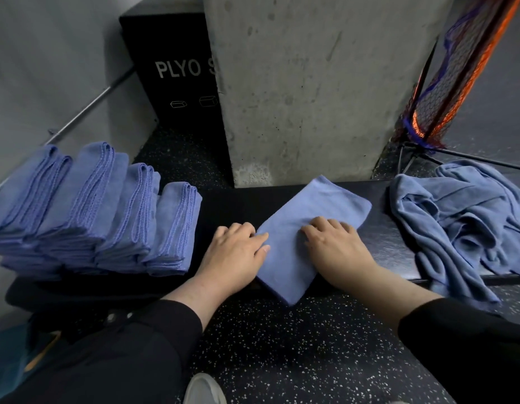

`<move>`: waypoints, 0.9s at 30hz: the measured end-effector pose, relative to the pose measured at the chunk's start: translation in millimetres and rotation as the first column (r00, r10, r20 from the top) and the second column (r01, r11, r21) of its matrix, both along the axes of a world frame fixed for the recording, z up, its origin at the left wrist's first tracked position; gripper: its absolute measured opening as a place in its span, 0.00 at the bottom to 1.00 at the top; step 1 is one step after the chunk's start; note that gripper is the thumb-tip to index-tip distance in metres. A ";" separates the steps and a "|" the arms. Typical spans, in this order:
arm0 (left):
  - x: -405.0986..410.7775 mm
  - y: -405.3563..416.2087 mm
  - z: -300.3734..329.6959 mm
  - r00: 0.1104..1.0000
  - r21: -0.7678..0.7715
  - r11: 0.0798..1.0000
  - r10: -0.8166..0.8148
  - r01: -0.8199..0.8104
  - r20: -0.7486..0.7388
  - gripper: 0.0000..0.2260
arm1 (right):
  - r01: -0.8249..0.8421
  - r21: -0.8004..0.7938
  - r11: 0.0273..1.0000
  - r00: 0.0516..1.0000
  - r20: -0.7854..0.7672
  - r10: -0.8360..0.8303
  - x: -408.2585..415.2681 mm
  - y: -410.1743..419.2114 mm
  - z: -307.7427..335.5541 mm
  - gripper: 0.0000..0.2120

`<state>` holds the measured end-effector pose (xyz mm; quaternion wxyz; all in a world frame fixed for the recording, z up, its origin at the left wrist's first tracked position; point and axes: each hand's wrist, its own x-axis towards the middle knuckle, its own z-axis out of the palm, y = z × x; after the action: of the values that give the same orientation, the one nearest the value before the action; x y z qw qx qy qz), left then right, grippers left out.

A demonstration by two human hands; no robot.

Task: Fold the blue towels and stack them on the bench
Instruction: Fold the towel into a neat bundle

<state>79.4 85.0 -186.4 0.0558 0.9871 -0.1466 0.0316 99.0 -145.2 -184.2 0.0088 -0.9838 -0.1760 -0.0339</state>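
We flatten a folded towel (308, 228) on the bench (384, 243).
Left hand (238, 252) steadies its edge; right hand (334, 246) presses flat, both open, setting the crease before stacking.

Soft matt cloth towel (308, 225) — rough concrete pillar (311, 83).

Black box (177, 83): lettering "PLYO S", remainder hidden behind concrete pillar (311, 83). Unfolded towel heap (468, 223) and folded stacks (87, 211) cut off by frame edges. Worktop (232, 205) partly covered by towels.
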 end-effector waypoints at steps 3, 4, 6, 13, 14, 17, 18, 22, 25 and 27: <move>-10.9 5.2 3.3 0.986 -0.052 0.988 -0.150 0.147 -0.076 0.28 | -0.016 0.091 0.996 0.994 -0.109 0.025 20.0 -21.8 1.2 0.18; -14.7 5.1 3.7 0.977 -0.060 0.980 -0.193 0.188 -0.093 0.27 | -0.019 0.140 0.990 0.991 -0.130 0.037 22.7 -27.8 4.7 0.17; -21.5 5.4 5.7 0.966 -0.059 0.970 -0.239 0.235 -0.093 0.23 | -0.063 0.226 0.972 0.988 -0.121 0.092 21.6 -37.6 10.3 0.15; -24.5 19.3 10.6 0.975 -0.075 0.975 -0.214 0.210 -0.054 0.17 | -0.402 0.154 0.902 0.898 -0.127 0.422 -37.0 -52.3 12.4 0.34; -25.2 20.1 10.8 0.977 -0.081 0.975 -0.210 0.207 -0.037 0.16 | -0.408 0.090 0.909 0.892 -0.176 0.417 -45.9 -52.7 9.2 0.39; -30.1 16.3 14.0 0.967 -0.083 0.966 -0.249 0.244 -0.057 0.21 | -0.383 -0.024 0.923 0.909 -0.185 0.373 -60.6 -54.6 -1.6 0.39; -31.9 13.0 15.0 0.956 -0.069 0.959 -0.279 0.273 -0.089 0.26 | -0.363 -0.011 0.932 0.920 -0.165 0.357 -62.1 -54.9 -3.5 0.36; -37.2 -2.8 16.5 0.921 0.040 0.934 -0.342 0.355 -0.188 0.34 | -0.206 0.247 0.947 0.967 -0.094 0.235 -64.0 -48.4 6.0 0.22; -36.6 -6.7 14.9 0.937 0.009 0.945 -0.323 0.328 -0.136 0.27 | -0.020 0.397 0.918 0.977 -0.189 0.103 -68.1 -45.1 22.8 0.14; -35.3 -6.8 17.7 0.947 -0.129 0.946 -0.309 0.297 -0.086 0.16 | 0.045 0.445 0.894 0.961 -0.263 0.083 -69.4 -47.3 32.1 0.06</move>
<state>44.1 78.2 -168.8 0.1242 0.9482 -0.2915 -0.0210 29.6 -192.5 -152.1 0.2592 -0.9486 -0.1703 0.0634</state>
